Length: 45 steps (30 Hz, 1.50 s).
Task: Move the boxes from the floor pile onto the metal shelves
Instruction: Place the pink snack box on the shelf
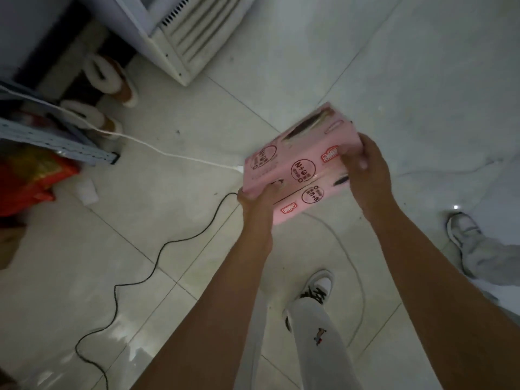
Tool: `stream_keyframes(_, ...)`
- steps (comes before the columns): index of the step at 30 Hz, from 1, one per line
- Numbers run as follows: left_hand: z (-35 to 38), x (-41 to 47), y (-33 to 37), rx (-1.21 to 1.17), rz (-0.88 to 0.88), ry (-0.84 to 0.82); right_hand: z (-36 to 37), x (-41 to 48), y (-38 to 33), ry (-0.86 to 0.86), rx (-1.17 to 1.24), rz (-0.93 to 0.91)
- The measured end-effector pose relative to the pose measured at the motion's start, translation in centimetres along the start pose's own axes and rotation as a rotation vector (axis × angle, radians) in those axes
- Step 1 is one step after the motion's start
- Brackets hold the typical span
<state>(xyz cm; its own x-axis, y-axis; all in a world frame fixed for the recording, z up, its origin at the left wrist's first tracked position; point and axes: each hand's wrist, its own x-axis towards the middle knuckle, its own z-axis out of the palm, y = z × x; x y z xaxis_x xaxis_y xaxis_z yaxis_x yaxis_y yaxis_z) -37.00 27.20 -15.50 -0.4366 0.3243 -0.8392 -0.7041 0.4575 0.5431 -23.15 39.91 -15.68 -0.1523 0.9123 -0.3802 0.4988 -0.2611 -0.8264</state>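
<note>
Head view, straight down: tiled floor [394, 66] fills most of the frame, with a white vented unit [197, 32] at the top. The corner of the metal shelf [50, 139] shows at the left edge, with a red bag [25, 178] under it and slippers [112, 77] just beside it. At centre-right I note the boxes [298, 164], two pink ones pressed flat together along a visible seam. They are carried above the floor and well apart from the shelf. I judge they are paired so both go in one trip, and held level in front of the body for the carry across. The pile is not in view. I record the right hand [363, 170] clamped on the far right end of the pair, fingers curled over the top face, thumb hidden. Blur there means I cannot tell the finger spread. I record the left hand [254, 201] clamped on the near left corner, thumb on top, fingers underneath and out of sight. The hands are apart, one at each end. I take the grip to be an inward squeeze that stops one box sliding on the other. A black cable [157, 257] and a white cable [168, 153] lie across the floor between the boxes and the shelf, which in my judgement is a trip risk on that route.
</note>
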Motion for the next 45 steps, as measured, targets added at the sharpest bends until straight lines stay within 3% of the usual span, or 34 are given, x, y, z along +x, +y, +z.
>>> stream_keyframes(11, -1.4, -21.5, 26.5, -0.069, 0.504, -0.089, -7.1, -8.1, -31.5, 0.066, 0.116, -0.435)
stream_keyframes(17, -5.0, -34.6, 34.4, -0.086, 0.813, -0.074, -10.8, -14.7, -44.6, 0.04, 0.159, -0.69)
stream_keyframes(27, -14.2, -52.2, 31.6, -0.099, 1.151, 0.156, -12.3, -30.1, -51.6, -0.307, 0.402, -0.851)
stream_keyframes(36, -24.4, -63.5, 27.2, -0.142, 1.286, 0.461, -8.3, -41.9, -54.1, -0.625, 0.493, -0.949)
stream_keyframes(41, -31.5, -68.7, 25.9, -0.224, 1.382, 0.605, -7.4, -48.3, -56.1, -0.7, 0.526, -1.015)
stream_keyframes(45, -36.1, -72.4, 25.6, -0.176, 1.423, 0.575, -6.5, -53.8, -58.0, -0.705, 0.44, -1.11)
